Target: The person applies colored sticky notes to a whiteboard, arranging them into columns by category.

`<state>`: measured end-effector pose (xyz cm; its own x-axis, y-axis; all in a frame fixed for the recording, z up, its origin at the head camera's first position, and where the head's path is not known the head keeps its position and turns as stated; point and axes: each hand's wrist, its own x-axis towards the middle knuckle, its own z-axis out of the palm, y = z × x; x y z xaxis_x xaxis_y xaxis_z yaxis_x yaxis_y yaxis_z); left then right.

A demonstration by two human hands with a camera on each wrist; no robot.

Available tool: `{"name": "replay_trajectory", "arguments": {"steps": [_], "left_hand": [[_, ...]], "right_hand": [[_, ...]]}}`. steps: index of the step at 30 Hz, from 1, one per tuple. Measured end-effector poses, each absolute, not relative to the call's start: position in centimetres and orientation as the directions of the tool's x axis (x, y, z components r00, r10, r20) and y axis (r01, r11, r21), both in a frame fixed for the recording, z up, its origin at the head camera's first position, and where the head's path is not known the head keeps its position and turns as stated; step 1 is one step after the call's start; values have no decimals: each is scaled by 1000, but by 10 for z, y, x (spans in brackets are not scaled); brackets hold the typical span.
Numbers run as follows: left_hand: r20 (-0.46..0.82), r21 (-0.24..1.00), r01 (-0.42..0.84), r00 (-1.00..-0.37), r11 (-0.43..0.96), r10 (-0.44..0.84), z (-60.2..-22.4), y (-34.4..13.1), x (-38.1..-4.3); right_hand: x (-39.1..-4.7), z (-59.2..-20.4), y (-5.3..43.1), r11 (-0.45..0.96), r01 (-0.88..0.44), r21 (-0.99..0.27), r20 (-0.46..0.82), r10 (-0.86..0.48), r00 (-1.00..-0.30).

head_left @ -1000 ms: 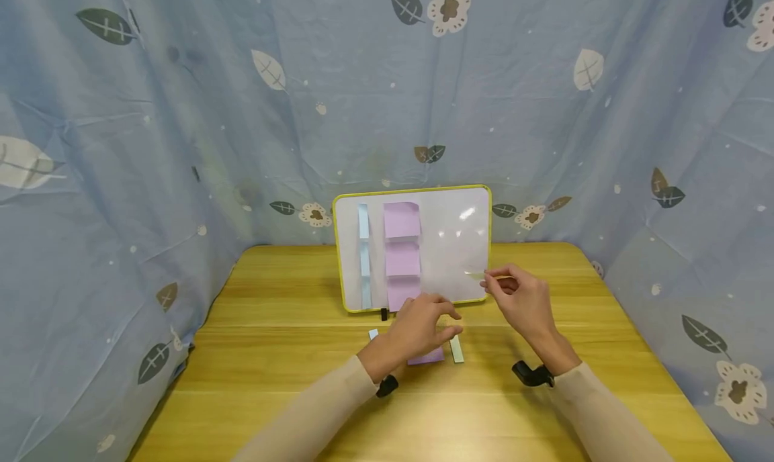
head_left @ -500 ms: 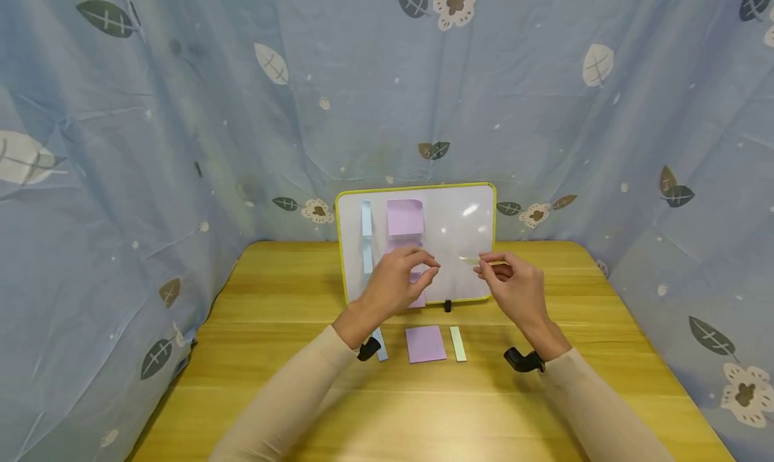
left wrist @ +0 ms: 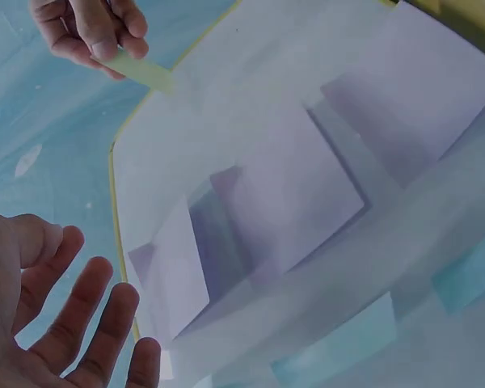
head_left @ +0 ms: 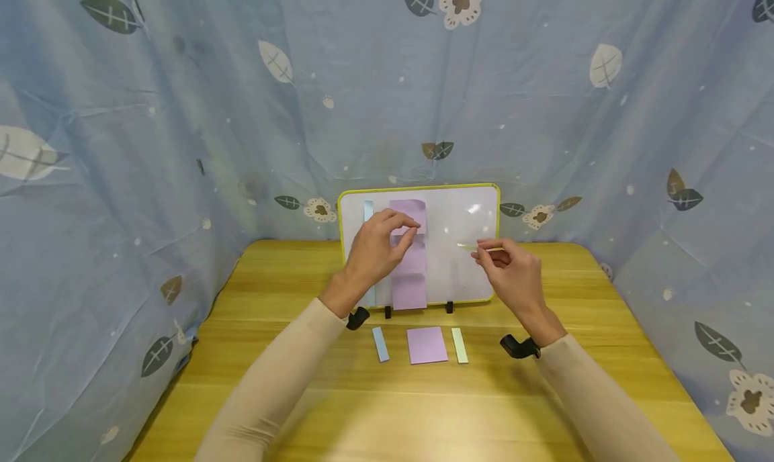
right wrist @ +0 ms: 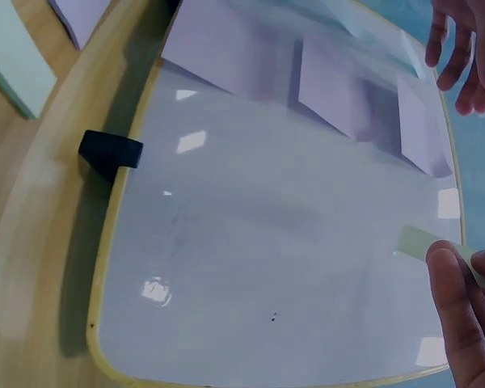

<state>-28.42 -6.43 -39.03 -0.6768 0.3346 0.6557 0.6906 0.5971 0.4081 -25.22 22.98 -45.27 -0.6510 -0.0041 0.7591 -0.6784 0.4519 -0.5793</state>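
A pale green sticky strip (left wrist: 149, 74) is pinched between thumb and fingers of my right hand (head_left: 512, 272), in front of the right half of a yellow-framed whiteboard (head_left: 450, 277). My left hand (head_left: 375, 247) hovers before the board's left half, fingers loosely bent, with nothing seen in it. Behind it hang purple sticky notes (head_left: 409, 291) in a column, their lower edges lifting off the surface. Left of them runs a column of light blue strips (left wrist: 339, 343), partly hidden by my left hand in the head view.
On the wooden table (head_left: 314, 408) before the board lie a blue strip pad (head_left: 380, 344), a purple note pad (head_left: 427, 345) and a green strip pad (head_left: 459, 345). Black feet (head_left: 449, 307) support the board. A patterned curtain (head_left: 338, 133) surrounds the table.
My left hand has risen from over the pads to the upper left of the board, uncovering the pads. The right hand has moved slightly up with the green strip.
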Motion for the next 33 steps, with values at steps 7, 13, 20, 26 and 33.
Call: {"name": "replay_trajectory", "arguments": {"steps": [7, 13, 20, 26, 33], "left_hand": [[658, 428, 664, -694, 613, 293, -382, -67, -296], [684, 400, 668, -673, 628, 281, -376, -64, -308], [683, 331, 666, -658, 669, 317, -369, -50, -327], [667, 283, 642, -666, 713, 334, -364, -40, -339], [616, 274, 599, -710, 753, 341, -365, -29, -357]], "right_hand": [[-262, -444, 218, 418, -720, -554, 791, -2, -611], [-274, -442, 210, 400, -737, -545, 812, 32, -583], [-285, -443, 202, 389, -765, -513, 840, 42, -542], [-295, -443, 193, 396, -773, -497, 847, 29, -530], [-306, -440, 183, 387, -785, -484, 855, 21, -517]]}}
